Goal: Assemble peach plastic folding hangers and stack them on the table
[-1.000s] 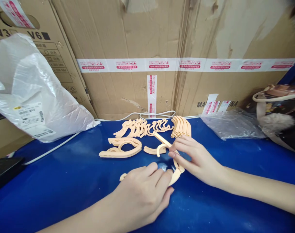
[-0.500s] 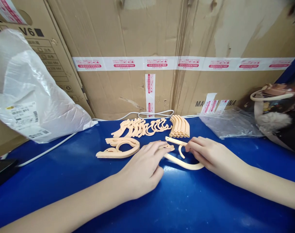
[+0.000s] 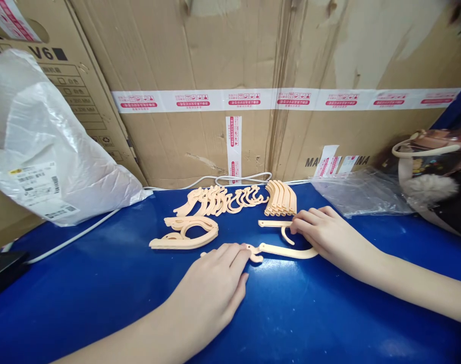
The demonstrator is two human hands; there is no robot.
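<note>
My right hand (image 3: 325,237) is closed on a beige folding hanger (image 3: 289,251), its fingers covering the joint at the right end. Two arms of this hanger point left, with the curved hook (image 3: 288,236) between them. Lower and to the left, my left hand (image 3: 211,288) has its fingers closed over a loose beige hanger arm (image 3: 255,256). The notched end of this arm shows past the fingertips, close to the tip of the hanger's lower arm; whether they touch I cannot tell. Most of it is hidden under the hand.
Folded hangers (image 3: 185,243) lie left of my hands on the blue table (image 3: 276,318). Behind are rows of loose hanger arms (image 3: 213,199), hooks (image 3: 249,196) and stacked arms (image 3: 281,197). A white parcel bag (image 3: 59,151), clear plastic bag (image 3: 359,192) and cardboard boxes (image 3: 200,146) surround them.
My left hand has moved toward me and slightly left with the loose hanger arm. The hanger in my right hand has turned a little, and its lower arm's tip is now uncovered.
</note>
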